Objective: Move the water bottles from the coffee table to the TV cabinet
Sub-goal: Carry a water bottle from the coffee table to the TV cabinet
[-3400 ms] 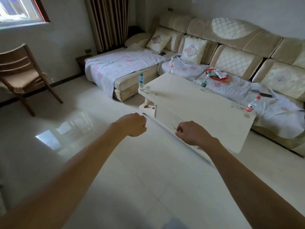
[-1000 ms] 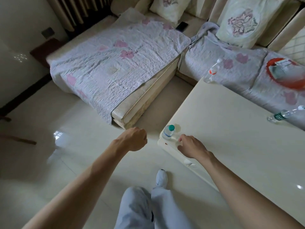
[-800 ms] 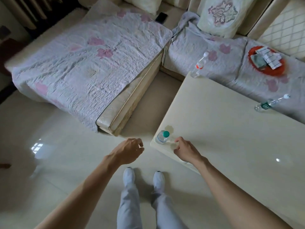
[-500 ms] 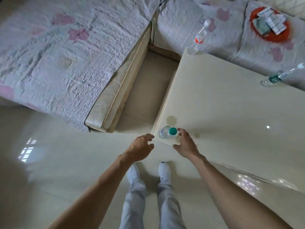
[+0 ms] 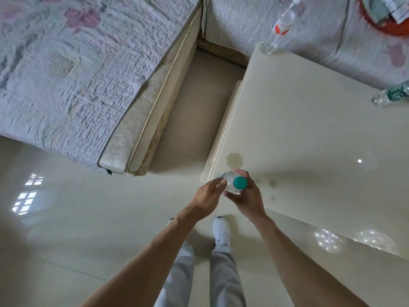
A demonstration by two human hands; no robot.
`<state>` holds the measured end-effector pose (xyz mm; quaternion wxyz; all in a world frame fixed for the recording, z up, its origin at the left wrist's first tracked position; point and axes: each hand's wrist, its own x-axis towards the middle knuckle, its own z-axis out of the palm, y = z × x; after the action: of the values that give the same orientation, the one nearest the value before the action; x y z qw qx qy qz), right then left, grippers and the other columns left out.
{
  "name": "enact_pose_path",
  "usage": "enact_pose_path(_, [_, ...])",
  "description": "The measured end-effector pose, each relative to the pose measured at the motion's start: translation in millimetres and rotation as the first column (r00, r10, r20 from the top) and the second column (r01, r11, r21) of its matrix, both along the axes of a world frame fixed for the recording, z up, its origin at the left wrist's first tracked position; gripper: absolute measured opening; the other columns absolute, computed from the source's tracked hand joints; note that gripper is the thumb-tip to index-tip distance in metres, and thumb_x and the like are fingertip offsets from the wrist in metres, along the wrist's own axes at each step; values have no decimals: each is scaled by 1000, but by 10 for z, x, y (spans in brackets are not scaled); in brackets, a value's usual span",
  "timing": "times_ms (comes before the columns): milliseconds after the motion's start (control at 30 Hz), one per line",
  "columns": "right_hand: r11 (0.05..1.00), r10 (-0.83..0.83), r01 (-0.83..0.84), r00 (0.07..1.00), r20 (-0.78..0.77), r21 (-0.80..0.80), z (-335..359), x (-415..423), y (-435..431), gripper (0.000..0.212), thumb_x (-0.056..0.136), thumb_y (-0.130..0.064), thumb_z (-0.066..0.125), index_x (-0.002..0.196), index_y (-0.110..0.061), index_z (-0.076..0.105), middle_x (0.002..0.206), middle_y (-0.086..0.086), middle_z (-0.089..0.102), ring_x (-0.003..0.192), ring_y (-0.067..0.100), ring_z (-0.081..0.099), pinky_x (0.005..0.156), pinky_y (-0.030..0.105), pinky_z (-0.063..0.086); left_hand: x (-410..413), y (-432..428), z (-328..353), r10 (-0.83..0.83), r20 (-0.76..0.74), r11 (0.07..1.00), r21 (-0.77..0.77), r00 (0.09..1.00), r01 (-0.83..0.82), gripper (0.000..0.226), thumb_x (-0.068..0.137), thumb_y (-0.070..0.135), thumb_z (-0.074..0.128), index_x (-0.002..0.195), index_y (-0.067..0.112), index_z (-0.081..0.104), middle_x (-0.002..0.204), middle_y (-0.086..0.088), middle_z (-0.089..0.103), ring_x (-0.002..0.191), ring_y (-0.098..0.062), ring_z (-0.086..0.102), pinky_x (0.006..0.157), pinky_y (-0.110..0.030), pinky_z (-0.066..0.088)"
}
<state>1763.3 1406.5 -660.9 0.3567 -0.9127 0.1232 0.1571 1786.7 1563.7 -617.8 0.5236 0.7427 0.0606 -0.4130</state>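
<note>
Teal-capped bottle [image 5: 232, 185] is at the near corner of the counter [image 5: 309, 140], with the right hand [image 5: 246, 201] curled round it. The left hand [image 5: 208, 197] lays fairly straight fingers against its side. A red-labelled bottle [image 5: 281, 25] and a green-labelled bottle [image 5: 391, 96] stand at the far edge.

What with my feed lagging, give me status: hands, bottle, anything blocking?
Right hand grips teal-capped water bottle at coffee table corner. Left hand open alongside it. Nothing blocking the lift.

Bare forearms [image 5: 155, 258]; light grey trousers [image 5: 223, 278]; white shoes [image 5: 221, 231].
</note>
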Motion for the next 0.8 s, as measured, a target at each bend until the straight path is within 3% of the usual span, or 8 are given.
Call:
enact_pose_path(133, [999, -52, 52, 998, -27, 6, 30, 14, -36, 66, 70, -35, 86, 123, -21, 50, 117, -5, 65, 109, 18, 61, 96, 32, 51, 25, -37, 57, 76, -25, 997, -20, 997, -76, 51, 105, 41, 27, 140, 12, 52, 139, -11, 56, 124, -28, 53, 105, -48, 46])
enact_pose_path(233, [994, -96, 99, 993, -66, 38, 227, 50, -59, 68, 67, -41, 85, 123, -23, 51, 115, -7, 65, 107, 18, 60, 91, 36, 52, 28, 5, 158, 192, -133, 977, -65, 972, -202, 54, 104, 45, 30, 137, 10, 53, 138, -10, 57, 119, -25, 56, 96, -47, 53])
enact_pose_path(333, [996, -91, 92, 994, -51, 17, 615, 81, -91, 71, 66, -44, 85, 124, -26, 50, 115, -8, 64, 105, 16, 59, 89, 32, 51, 12, 21, 378, 310, -245, 934, -103, 919, -342, 55, 104, 42, 32, 138, 5, 52, 139, -8, 56, 117, -21, 55, 94, -41, 53])
enact_pose_path(567, [997, -44, 41, 998, 45, 59, 1725, 175, -161, 70, 61, -52, 81, 122, -32, 52, 111, -13, 61, 102, 11, 59, 86, 29, 52, -12, 11, 904, 475, -270, 849, -111, 838, -517, 54, 104, 42, 35, 134, 3, 56, 137, -8, 58, 119, -25, 55, 93, -40, 50])
enact_pose_path(667, [995, -35, 26, 995, 93, 92, 2095, 215, -183, 76, 56, -65, 74, 121, -33, 53, 111, -13, 63, 102, 9, 60, 87, 33, 54, 3, -18, 1164, 549, -271, 788, -147, 790, -598, 51, 104, 42, 35, 125, 4, 62, 129, -10, 63, 115, -26, 58, 88, -37, 51])
enact_pose_path(800, [992, -3, -16, 988, 156, 122, 2538, 253, -148, 67, 59, -63, 75, 115, -32, 54, 105, -11, 64, 97, 11, 61, 82, 38, 55, -31, -52, 1642, 635, -252, 705, -199, 730, -681, 46, 103, 41, 37, 104, 7, 68, 115, -16, 66, 104, -26, 59, 92, -42, 50])
